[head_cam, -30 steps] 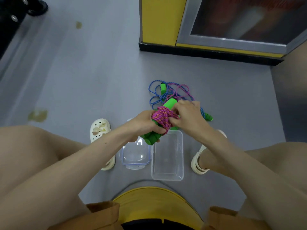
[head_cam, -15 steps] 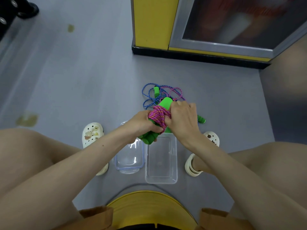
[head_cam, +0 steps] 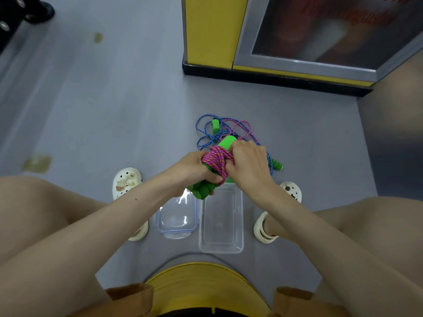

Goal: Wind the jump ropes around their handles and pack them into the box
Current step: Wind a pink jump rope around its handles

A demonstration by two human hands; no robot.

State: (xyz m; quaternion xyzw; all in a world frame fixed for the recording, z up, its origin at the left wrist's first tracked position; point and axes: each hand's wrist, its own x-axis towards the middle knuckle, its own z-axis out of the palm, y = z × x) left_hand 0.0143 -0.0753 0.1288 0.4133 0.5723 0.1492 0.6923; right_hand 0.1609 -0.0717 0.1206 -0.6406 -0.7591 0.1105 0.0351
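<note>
Pink rope (head_cam: 217, 157) is wound thick around a pair of green handles (head_cam: 226, 143), and both hands are right together on that bundle. The left hand (head_cam: 194, 172) has its fingers curled round the lower part of the handles. The right hand (head_cam: 249, 165) comes in from the other side with its fingers curled onto the rope near the top of the wraps. I can't tell exactly how the fingertips pinch it, since the back of the hand covers them. The bundle is held tilted in the air, with its low end over the far edge of the box (head_cam: 220, 225).

The box is clear plastic, open, and sits on the grey floor (head_cam: 91, 110) between the feet. Its lid (head_cam: 177, 227), clear with a bluish rim, lies just beside it on the left.

Past the hands there's a loose tangle on the floor: blue rope (head_cam: 202, 133) mixed with a slack pink strand. One spare handle (head_cam: 215, 125) sits at the far side and another pokes out to the right of the right hand.

White clogs (head_cam: 127, 181) are on both feet, with little charms on the toes. Up top there's a yellow cabinet (head_cam: 210, 30) with a metal-framed window (head_cam: 320, 26) — the reddish marks behind the glass are too blurred to read.
</note>
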